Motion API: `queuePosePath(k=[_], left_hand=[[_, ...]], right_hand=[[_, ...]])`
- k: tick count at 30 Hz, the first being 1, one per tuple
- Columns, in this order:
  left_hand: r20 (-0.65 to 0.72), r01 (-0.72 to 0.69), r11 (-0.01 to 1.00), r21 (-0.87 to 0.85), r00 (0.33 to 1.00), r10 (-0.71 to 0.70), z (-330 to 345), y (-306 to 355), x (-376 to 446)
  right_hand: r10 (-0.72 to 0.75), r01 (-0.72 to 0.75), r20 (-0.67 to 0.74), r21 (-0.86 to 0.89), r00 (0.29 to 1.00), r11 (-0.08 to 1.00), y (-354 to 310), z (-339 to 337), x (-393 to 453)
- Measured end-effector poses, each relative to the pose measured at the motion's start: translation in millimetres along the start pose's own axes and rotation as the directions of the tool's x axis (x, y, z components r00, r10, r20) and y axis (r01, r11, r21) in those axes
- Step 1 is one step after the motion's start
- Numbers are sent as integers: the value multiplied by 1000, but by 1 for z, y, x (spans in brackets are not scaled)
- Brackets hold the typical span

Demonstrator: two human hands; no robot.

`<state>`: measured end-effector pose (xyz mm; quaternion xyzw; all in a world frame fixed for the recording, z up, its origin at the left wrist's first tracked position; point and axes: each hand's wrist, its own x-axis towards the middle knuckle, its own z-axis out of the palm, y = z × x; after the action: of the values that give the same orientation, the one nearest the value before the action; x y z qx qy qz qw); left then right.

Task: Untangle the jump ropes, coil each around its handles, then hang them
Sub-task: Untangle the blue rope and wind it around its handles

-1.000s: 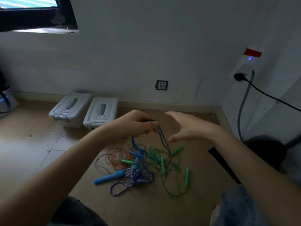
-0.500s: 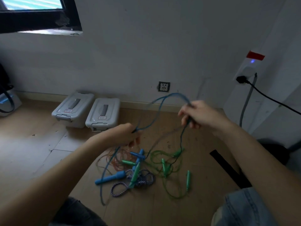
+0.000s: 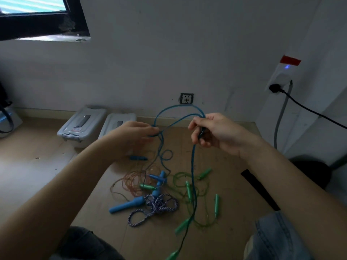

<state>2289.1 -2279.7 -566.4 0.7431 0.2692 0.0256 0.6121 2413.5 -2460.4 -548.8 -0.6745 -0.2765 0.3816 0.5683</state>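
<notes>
A thin blue rope (image 3: 193, 166) arcs between my two hands above the floor. My left hand (image 3: 131, 136) pinches it at a small knot of strands; my right hand (image 3: 212, 132) grips it in curled fingers, and a strand hangs down from that hand. Below lies a tangle: a blue-and-white braided rope (image 3: 159, 205) with a blue handle (image 3: 127, 204), an orange rope (image 3: 133, 179), a green rope (image 3: 187, 182) with several green handles (image 3: 216, 204). Another blue handle (image 3: 138, 158) lies under my left wrist.
Two grey lidded boxes (image 3: 82, 124) stand at the wall behind my left hand. A wall socket (image 3: 186, 98) sits low on the wall. A black cable (image 3: 309, 109) and a grey hose (image 3: 279, 117) run at the right. My knees (image 3: 277, 239) frame the near floor.
My hands have risen and come closer together. The blue rope's loop is now shorter between them, and the strand below my right hand hangs straighter toward the near floor.
</notes>
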Motion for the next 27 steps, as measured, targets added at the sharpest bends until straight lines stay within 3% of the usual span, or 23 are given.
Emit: queuePosePath(k=[1, 5, 8, 10, 12, 14, 16, 20, 21, 23, 24, 25, 27], left_hand=[[6, 48, 995, -88, 999, -48, 0, 1, -2], [-51, 116, 983, -142, 991, -124, 8, 1, -3], [-65, 127, 946, -299, 986, -153, -1, 2, -4], [-97, 37, 991, -128, 994, -50, -3, -4, -3], [74, -149, 987, 56, 987, 144, 12, -2, -8], [312, -252, 967, 26, 921, 231, 36, 2, -12], [394, -263, 965, -13, 885, 247, 58, 1, -10], [455, -282, 886, 367, 885, 93, 67, -22, -4], [455, -240, 860, 451, 890, 10, 63, -28, -2], [382, -159, 826, 541, 921, -73, 52, -33, -1], [345, -133, 843, 522, 936, -65, 46, -31, -1], [327, -133, 870, 474, 944, -33, 42, -26, -2], [339, -185, 905, 382, 939, 49, 38, -14, -5]], right_hand=[[3, -2, 12, -14, 1000, 1000, 0, 2, 0], [-10, 14, 78, -60, 997, 998, 1, 11, -3], [-63, 62, -124, -18, 990, 998, -3, 5, -1], [-67, 71, -230, 10, 971, 997, -5, -2, -1], [-29, 39, -134, 72, 991, 997, -6, 1, -2], [-20, 15, 45, 119, 999, 993, -3, 12, -3], [-75, 58, 82, 193, 994, 980, -2, 19, -2], [-117, 239, -323, 367, 939, 899, -5, -8, 6], [-104, 238, -392, 310, 914, 921, -5, -17, 7], [-60, 27, -371, -93, 927, 995, 0, -27, 6], [25, -138, -305, -354, 952, 925, 3, -28, 4], [128, -252, -250, -565, 960, 786, 6, -27, 2], [210, -278, -193, -797, 958, 536, 12, -23, 0]])
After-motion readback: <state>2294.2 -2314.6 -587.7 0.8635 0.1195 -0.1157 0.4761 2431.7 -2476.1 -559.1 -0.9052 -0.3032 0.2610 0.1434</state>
